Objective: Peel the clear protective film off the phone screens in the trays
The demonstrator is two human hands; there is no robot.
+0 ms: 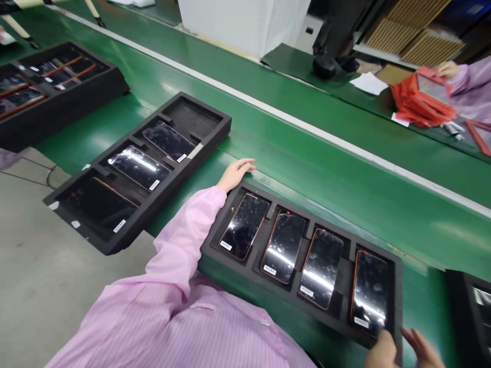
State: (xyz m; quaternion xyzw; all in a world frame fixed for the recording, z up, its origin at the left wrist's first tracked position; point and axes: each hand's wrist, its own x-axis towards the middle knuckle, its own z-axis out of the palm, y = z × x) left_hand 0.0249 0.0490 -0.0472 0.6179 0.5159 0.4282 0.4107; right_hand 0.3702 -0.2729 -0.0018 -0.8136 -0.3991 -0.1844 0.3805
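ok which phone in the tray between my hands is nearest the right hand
The rightmost phone of the four: its lower end is beside the right hand, while the other three lie farther left in the tray.

We see grey floor at left, a long green worktop with a pale strip along it, a white block beyond, ribbed brown stacks on shelving at upper right, and soft glare.
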